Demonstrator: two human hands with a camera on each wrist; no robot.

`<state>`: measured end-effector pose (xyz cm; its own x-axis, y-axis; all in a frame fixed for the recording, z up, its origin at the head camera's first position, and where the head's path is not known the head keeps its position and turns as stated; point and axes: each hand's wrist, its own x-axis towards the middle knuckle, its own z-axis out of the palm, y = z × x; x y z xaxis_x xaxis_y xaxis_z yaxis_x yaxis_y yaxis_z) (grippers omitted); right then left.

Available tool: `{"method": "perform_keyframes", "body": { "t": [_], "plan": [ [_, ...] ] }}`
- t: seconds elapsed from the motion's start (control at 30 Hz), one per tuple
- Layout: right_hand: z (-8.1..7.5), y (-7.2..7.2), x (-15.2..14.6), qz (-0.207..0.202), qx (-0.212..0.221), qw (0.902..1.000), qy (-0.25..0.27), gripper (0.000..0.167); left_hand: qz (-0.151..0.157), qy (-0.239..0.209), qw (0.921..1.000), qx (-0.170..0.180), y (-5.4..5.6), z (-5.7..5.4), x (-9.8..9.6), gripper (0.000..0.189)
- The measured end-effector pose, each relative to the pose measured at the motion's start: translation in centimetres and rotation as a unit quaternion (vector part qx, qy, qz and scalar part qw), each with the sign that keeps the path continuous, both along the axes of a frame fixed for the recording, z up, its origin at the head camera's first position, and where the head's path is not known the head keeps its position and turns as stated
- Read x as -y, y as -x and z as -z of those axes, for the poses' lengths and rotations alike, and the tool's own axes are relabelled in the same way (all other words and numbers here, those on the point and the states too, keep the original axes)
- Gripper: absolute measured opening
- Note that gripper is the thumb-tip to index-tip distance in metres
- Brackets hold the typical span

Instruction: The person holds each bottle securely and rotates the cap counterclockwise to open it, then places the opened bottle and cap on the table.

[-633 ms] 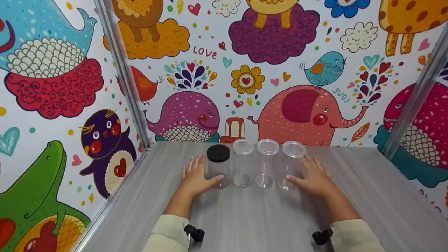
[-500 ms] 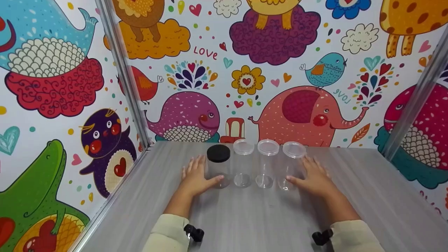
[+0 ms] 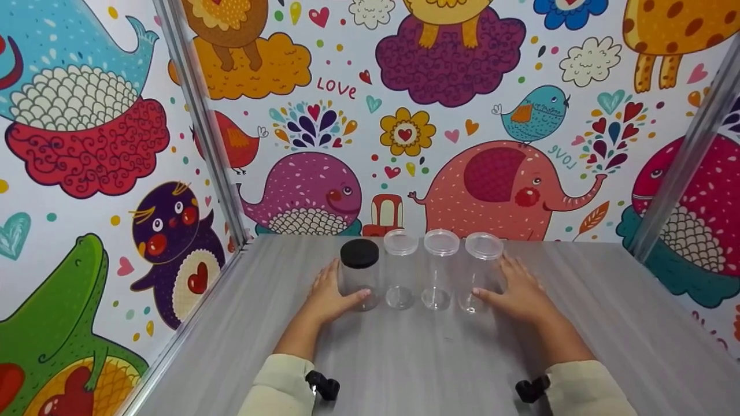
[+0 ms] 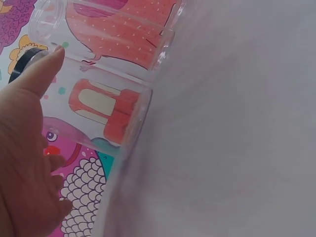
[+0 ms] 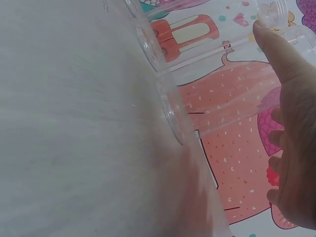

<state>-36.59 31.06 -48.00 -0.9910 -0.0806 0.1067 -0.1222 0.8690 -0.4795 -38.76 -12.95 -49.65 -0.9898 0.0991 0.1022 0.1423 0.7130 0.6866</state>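
Observation:
Clear plastic jars stand upright in a row on the table. At the left end is the jar with a black lid (image 3: 359, 254); my left hand (image 3: 328, 299) is at its left side, thumb across the front, fingers partly hidden behind it. Two slimmer-looking jars with clear lids, one left of centre (image 3: 400, 268) and one right of centre (image 3: 441, 271), occupy the middle. Beside the clear-lidded jar on the right end (image 3: 483, 268) lies my right hand (image 3: 517, 292), its thumb in front and fingers extended along the side. Whether either palm touches a jar, I cannot tell.
The grey table (image 3: 416, 370) reaches back to a wall printed with cartoon animals (image 3: 491, 190). A metal frame post (image 3: 202, 121) marks the left corner, another post (image 3: 688, 150) the right. Black camera mounts sit at both cuffs.
The fingers of my left hand have drawn in toward the black-lidded jar and now show less. The right hand and all the jars stay in place; the head view shifts slightly.

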Motion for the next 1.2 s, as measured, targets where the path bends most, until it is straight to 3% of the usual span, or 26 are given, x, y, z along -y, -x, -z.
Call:
{"method": "perform_keyframes", "body": {
  "t": [0.2, 0.4, 0.67, 0.97, 1.2],
  "plan": [
    [0.1, -0.1, -0.1, 0.002, 0.007, 1.0000, -0.001, 0.128, 0.019, -0.094, 0.9941, 0.049, 0.2, 1.3, -0.1, 0.129],
    [-0.6, -0.5, 0.0, 0.009, 0.017, 0.9995, 0.024, 0.128, 0.030, -0.128, 0.9905, 0.040, 0.4, 1.6, -0.6, 0.123],
    [-1.6, -0.3, 0.0, 0.011, 0.009, 0.9976, 0.067, 0.125, 0.015, -0.124, 0.9916, 0.034, 0.6, 1.0, -1.3, 0.119],
    [-1.4, -0.4, 0.0, 0.010, 0.007, 0.9959, 0.089, 0.123, 0.029, -0.126, 0.9916, 0.002, 0.7, 1.7, -0.9, 0.107],
    [-1.4, -0.5, 0.0, 0.007, -0.010, 0.9924, 0.122, 0.120, 0.011, -0.131, 0.9909, 0.030, 0.4, 2.0, -1.0, 0.107]
  ]
}}
